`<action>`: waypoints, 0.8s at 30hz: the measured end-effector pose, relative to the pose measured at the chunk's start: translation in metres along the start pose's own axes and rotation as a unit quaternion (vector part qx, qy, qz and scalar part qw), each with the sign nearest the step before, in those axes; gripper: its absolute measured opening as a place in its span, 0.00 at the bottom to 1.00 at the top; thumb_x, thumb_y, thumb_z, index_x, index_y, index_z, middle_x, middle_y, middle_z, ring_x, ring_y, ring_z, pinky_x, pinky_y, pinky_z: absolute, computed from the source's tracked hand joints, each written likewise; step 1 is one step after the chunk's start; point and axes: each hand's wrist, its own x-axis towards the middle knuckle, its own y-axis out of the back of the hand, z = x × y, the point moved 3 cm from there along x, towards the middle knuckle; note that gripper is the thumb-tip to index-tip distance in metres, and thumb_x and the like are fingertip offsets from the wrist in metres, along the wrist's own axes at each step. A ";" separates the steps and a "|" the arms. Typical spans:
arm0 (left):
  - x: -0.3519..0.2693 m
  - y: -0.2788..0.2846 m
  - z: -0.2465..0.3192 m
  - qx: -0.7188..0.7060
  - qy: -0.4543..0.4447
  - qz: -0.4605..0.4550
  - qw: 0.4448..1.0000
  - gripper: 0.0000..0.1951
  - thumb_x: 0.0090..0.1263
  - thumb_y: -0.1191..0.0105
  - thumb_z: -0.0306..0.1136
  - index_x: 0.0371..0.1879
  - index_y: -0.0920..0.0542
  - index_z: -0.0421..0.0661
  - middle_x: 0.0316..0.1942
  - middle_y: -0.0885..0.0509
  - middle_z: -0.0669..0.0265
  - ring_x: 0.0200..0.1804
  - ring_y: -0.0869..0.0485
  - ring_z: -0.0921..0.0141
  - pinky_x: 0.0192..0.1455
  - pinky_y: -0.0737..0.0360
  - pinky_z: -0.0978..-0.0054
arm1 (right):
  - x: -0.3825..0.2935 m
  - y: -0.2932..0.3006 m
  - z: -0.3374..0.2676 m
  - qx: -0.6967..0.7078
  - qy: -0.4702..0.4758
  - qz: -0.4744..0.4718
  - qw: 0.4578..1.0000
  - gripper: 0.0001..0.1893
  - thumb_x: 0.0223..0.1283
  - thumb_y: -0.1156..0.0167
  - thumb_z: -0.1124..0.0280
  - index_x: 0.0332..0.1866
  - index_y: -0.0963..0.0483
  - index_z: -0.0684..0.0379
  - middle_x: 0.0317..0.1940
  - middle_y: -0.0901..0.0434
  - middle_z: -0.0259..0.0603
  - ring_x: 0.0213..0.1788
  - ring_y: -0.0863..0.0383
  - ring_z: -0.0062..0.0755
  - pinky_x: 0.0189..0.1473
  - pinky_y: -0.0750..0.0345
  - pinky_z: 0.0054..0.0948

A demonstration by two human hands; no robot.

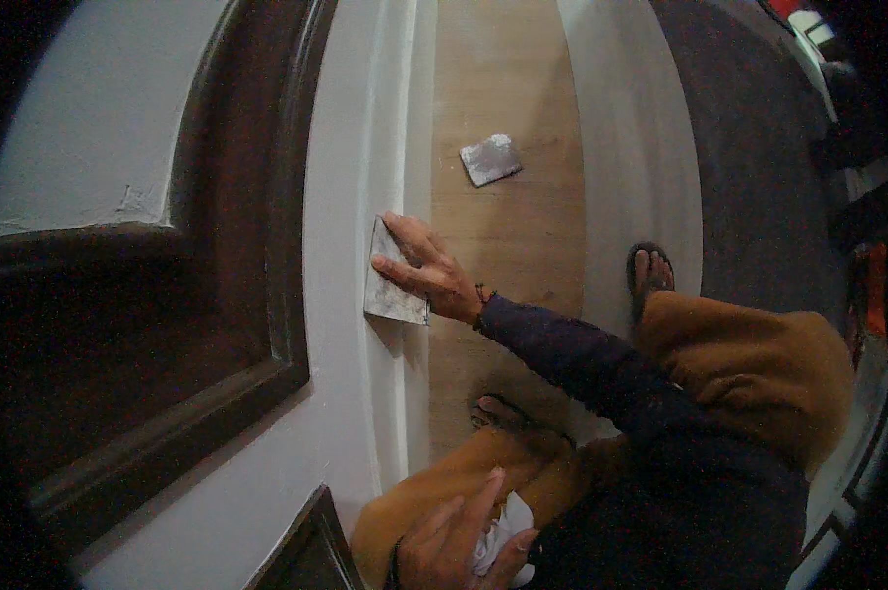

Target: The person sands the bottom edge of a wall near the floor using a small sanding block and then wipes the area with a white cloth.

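My right hand (433,269) reaches across to the left and holds a flat, grey, stained scraper plate (396,295) against the white moulded trim (385,147) of the wall. Its thumb and fingers spread over the plate's face. Low in the view, my left hand (451,542) is in front of my bent knee, with a crumpled white cloth or paper (509,535) between thumb and fingers. A second rectangular plate (490,160), smeared with white, lies on the wood-look floor (518,243) beyond my right hand.
A dark brown panelled frame (237,184) stands in the white wall at left, with another dark frame corner (311,546) below. My sandalled feet rest on the wood-look floor and pale strip (636,147). Dark flooring (754,169) lies to the right.
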 end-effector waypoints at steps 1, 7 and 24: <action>0.005 0.006 0.004 0.027 -0.008 -0.014 0.999 0.26 0.75 0.36 0.37 0.65 0.22 0.30 0.46 0.11 0.48 0.46 0.11 0.53 0.54 0.17 0.57 | -0.002 0.002 0.000 -0.002 0.001 -0.001 1.000 0.27 0.64 0.36 0.73 0.70 0.22 0.41 0.75 0.33 0.60 0.72 0.29 0.63 0.73 0.29 0.52; 0.007 0.007 -0.008 -0.024 -0.082 0.005 0.996 0.26 0.73 0.35 0.32 0.65 0.22 0.30 0.45 0.11 0.48 0.43 0.10 0.53 0.48 0.16 0.58 | 0.003 -0.005 0.001 0.006 0.000 -0.021 1.000 0.27 0.66 0.36 0.72 0.70 0.23 0.40 0.76 0.34 0.60 0.71 0.28 0.63 0.71 0.27 0.52; 0.019 0.034 0.005 -0.014 -0.094 0.004 0.995 0.26 0.70 0.32 0.34 0.63 0.21 0.30 0.46 0.11 0.45 0.47 0.10 0.50 0.54 0.16 0.58 | 0.020 0.000 0.002 0.081 -0.103 0.023 0.991 0.25 0.69 0.37 0.72 0.71 0.22 0.44 0.75 0.33 0.61 0.73 0.29 0.62 0.73 0.30 0.49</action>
